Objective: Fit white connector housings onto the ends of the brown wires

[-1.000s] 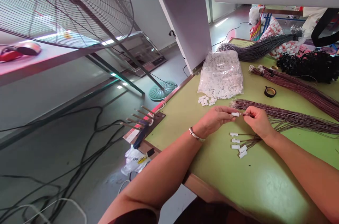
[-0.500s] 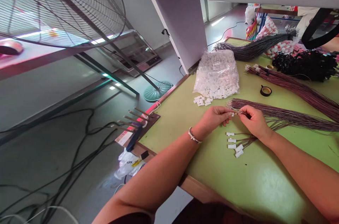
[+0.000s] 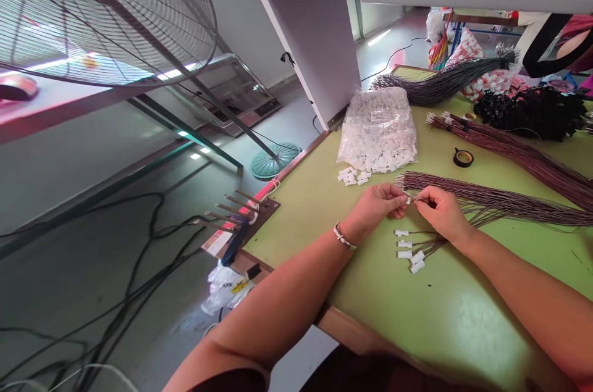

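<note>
My left hand (image 3: 380,204) pinches a small white connector housing (image 3: 408,200), which peeks out past the fingertips. Facing it, my right hand (image 3: 440,210) is closed on a thin brown wire whose end reaches the housing. Whether the wire end sits inside the housing is too small to tell. Below my hands lie several wired white connectors (image 3: 404,254), their brown wires running under my right hand. Just behind, a bundle of brown wires (image 3: 509,199) stretches to the right. Loose white housings (image 3: 353,176) are piled left of it.
A clear bag of white housings (image 3: 377,129) stands at the back of the green table (image 3: 296,213). Black tape (image 3: 463,157), more brown wires (image 3: 519,148), grey wires (image 3: 440,86) and black pieces (image 3: 532,113) lie right. A pegged block (image 3: 259,219) sits on the left edge.
Both hands keep nearly the same place, with the wire and housing brought slightly closer together. The whole view has shifted slightly.
</note>
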A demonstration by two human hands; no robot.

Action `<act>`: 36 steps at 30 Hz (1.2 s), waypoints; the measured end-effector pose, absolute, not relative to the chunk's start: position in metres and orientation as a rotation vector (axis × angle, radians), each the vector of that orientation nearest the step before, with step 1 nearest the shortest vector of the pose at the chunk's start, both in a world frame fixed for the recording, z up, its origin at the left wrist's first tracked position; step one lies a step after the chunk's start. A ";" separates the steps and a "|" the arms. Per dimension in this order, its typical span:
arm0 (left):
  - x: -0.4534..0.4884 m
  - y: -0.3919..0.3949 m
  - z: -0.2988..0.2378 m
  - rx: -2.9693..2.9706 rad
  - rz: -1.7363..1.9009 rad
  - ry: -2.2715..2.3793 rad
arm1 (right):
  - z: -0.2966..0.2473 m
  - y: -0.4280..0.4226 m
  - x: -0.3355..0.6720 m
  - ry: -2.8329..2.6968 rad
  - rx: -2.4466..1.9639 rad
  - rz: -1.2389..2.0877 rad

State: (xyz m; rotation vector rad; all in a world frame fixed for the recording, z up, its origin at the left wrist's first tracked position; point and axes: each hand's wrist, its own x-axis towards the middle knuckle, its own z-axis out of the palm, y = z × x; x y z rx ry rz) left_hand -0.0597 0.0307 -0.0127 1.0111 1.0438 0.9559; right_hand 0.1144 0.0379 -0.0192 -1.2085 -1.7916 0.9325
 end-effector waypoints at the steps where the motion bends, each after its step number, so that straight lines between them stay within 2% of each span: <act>1: -0.060 0.031 -0.013 1.008 0.951 1.045 | -0.020 0.038 0.115 -1.786 -1.221 0.940; 14: -0.052 0.027 -0.015 1.095 0.880 1.128 | -0.022 0.036 0.111 -1.967 -1.331 0.759; 23: -0.050 0.027 -0.010 0.897 1.015 1.085 | -0.022 0.036 0.113 -1.866 -1.268 0.798; 30: -0.054 0.029 -0.014 1.001 0.933 1.073 | -0.023 0.036 0.111 -1.873 -1.305 0.821; 36: -0.045 0.026 -0.018 1.094 1.001 1.097 | -0.022 0.037 0.111 -1.860 -1.327 0.875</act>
